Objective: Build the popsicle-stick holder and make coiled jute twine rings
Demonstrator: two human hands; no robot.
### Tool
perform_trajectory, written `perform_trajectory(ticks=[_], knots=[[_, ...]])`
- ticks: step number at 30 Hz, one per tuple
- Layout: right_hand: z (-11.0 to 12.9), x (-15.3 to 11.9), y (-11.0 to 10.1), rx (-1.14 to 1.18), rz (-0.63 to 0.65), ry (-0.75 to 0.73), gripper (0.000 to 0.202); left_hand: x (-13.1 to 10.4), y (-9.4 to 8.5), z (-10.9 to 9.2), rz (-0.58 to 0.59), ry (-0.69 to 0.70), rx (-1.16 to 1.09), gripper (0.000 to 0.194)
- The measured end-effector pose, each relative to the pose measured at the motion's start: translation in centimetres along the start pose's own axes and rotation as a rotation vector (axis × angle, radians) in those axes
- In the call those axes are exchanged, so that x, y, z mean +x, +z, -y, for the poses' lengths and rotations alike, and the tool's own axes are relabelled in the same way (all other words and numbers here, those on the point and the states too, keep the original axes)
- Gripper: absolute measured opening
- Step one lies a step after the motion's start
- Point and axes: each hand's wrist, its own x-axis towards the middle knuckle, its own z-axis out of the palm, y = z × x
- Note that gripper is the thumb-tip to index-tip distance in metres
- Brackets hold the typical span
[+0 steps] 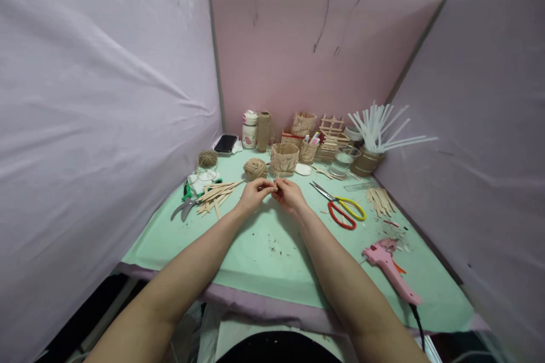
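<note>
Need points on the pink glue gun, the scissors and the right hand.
Pink glue gun (392, 273), head view: on its handle.
Scissors (331, 197), head view: at the pivot.
Right hand (290, 195), head view: middle of the hand.

the twine ball (255, 169) looks rough and matt, the glue gun (394, 273) smooth plastic.

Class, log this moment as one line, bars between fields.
left hand: pinching small piece | right hand: pinching same piece, type unclear | beyond: basket, twine | right side: scissors, glue gun
</note>
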Motion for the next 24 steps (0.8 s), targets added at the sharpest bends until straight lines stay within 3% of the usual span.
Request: perform_trajectory(ticks=[3,5,8,10,19,24], knots=[[0.2,-0.1,0.0,-0.190,-0.093,-0.104,0.024,0.2,-0.2,0.0,-0.118,-0.003,0.033,0.018],[0.2,-0.4,0.1,-0.433,-0.160,-0.341,0.018,0.3,-0.3,0.1,-0.199,0.009,0.057,0.017],[0.1,-1.1,0.2,-0.792,-0.101,-0.730,0.013,0.4,-0.5,0.2,-0.249,0.024,0.079,0.017],[0.0,-1.4,0.2,-0.930,-0.017,-0.852,0.016,0.3,-0.4,0.2,-0.250,0.032,0.095,0.017],[0.2,-1.5,0.0,-1.046,-0.014,-0.905,0.011,0.0,-0.1,0.4,-0.209,0.019,0.095,0.017],[0.0,-1.2,0.4,-0.767,-0.097,-0.697,0.007,0.3,-0.1,0.5,-0.200,-0.009,0.091,0.018]])
